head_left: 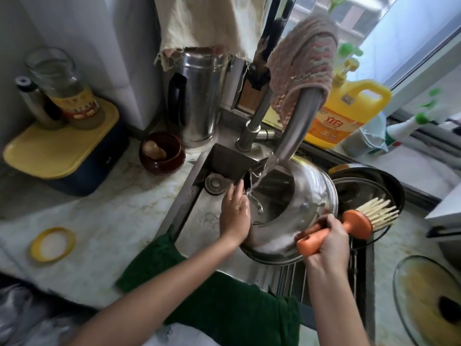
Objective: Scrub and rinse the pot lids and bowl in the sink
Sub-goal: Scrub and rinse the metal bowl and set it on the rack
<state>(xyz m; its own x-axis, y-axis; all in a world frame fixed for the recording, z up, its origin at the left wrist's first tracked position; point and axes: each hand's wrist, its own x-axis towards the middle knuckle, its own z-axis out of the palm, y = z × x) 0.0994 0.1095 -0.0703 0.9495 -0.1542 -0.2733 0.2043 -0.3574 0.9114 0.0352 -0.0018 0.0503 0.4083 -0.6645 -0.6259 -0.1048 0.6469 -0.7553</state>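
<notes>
1. The single head view looks from the person's head, forward and steeply down onto the sink.
2. It sits close: the tap rises nearly to the lens.
3. Its wide angle bends the edges, taking in the tabletop at left and the window at upper right.

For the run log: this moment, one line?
left hand on steel lid under tap water | right hand grips orange brush, bristles off lid
</notes>
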